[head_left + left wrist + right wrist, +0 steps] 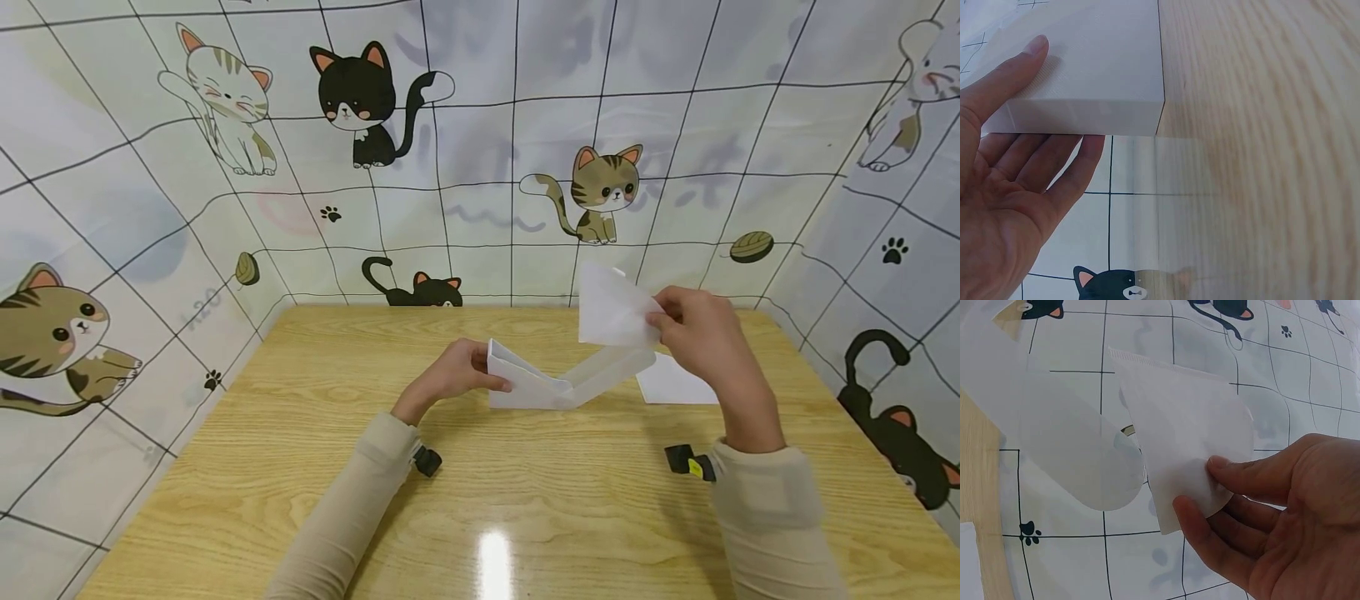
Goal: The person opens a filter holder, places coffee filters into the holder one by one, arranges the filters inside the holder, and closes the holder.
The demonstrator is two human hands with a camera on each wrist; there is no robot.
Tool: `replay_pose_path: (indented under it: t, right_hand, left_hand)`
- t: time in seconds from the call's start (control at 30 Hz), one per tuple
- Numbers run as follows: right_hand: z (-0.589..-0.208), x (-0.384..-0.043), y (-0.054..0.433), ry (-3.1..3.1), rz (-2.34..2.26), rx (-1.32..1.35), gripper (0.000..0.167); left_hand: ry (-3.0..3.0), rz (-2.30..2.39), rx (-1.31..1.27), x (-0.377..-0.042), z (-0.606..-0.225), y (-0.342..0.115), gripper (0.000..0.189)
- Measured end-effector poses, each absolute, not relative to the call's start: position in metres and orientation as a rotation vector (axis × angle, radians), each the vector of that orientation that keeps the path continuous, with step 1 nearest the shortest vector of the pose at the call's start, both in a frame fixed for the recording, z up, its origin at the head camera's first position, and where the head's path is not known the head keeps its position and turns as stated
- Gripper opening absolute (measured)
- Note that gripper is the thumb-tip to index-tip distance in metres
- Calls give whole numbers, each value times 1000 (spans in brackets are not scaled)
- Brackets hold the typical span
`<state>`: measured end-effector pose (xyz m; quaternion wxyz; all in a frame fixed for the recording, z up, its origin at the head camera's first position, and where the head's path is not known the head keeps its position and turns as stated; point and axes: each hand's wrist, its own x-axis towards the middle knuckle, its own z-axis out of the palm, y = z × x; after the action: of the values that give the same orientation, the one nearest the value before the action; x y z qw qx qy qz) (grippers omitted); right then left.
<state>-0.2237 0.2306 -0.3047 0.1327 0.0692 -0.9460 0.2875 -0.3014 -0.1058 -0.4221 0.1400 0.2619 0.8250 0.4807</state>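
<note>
While the left hand [453,371] grips the white box [528,393] by its left end, the right hand [701,332] pinches what looks like a white packet [611,310], rightward, above the box's outstretched flap [609,372].

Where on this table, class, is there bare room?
Bare wood lies left of the left sleeve, and between it and the right sleeve. It is crowded from the left hand past the white box to the white sheet.

I hold the box [528,385] left, the packet [611,310] right; a flat piece [673,385] lies right, on the table [555,483].
</note>
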Motion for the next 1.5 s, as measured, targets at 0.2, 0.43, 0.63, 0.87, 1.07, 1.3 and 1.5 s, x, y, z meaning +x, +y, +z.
replay_pose_path:
  t: [0.2, 0.43, 0.63, 0.87, 1.07, 1.3, 1.5]
  right_hand:
    - [-305, -223, 227, -2736, 813, 218, 19]
    - [-307, -225, 224, -2746, 807, 234, 18]
    - [-307, -224, 222, -2751, 797, 252, 17]
    - [-308, -224, 220, -2741, 781, 270, 15]
    - [-308, -224, 216, -2743, 778, 283, 15]
    - [-310, -223, 213, -2750, 778, 308, 18]
    - [-311, -225, 210, -2745, 776, 313, 17]
  left_hand:
    - [2386, 1388, 756, -300, -421, -105, 33]
    - [2380, 1392, 760, -300, -420, -105, 32]
    - [2377, 1393, 763, -300, -420, -104, 32]
    - [2387, 1384, 769, -301, -421, -105, 32]
    - [2388, 1383, 766, -302, -423, -105, 32]
    - [2372, 1397, 768, -301, -422, -105, 32]
    - [2372, 1398, 770, -302, -422, -105, 31]
